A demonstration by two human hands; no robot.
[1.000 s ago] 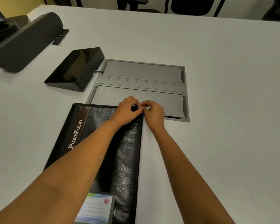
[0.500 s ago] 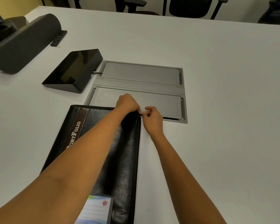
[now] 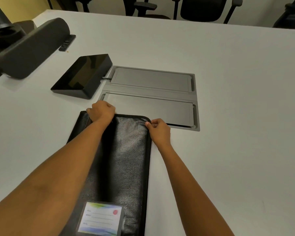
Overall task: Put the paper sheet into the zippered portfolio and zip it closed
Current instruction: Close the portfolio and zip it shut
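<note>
The black leather zippered portfolio (image 3: 128,160) lies closed on the white table, long side running away from me. My left hand (image 3: 101,111) is a fist closed on its far edge near the far left corner; whatever it pinches is hidden under the fingers. At the rounded far right corner, my right hand (image 3: 158,129) pinches the portfolio's edge. A clear pocket with a name card (image 3: 100,218) sits at the near end. No paper sheet is in view.
Just beyond the portfolio a grey two-lid cable box (image 3: 152,94) is set into the table (image 3: 245,116). A black slanted touch panel (image 3: 83,76) stands to its left. A large dark device (image 3: 29,48) is at far left. Office chairs (image 3: 201,9) line the far edge.
My left hand has slid left along the portfolio's far edge, from the far right corner to near the far left corner. My right hand stayed at the right corner.
</note>
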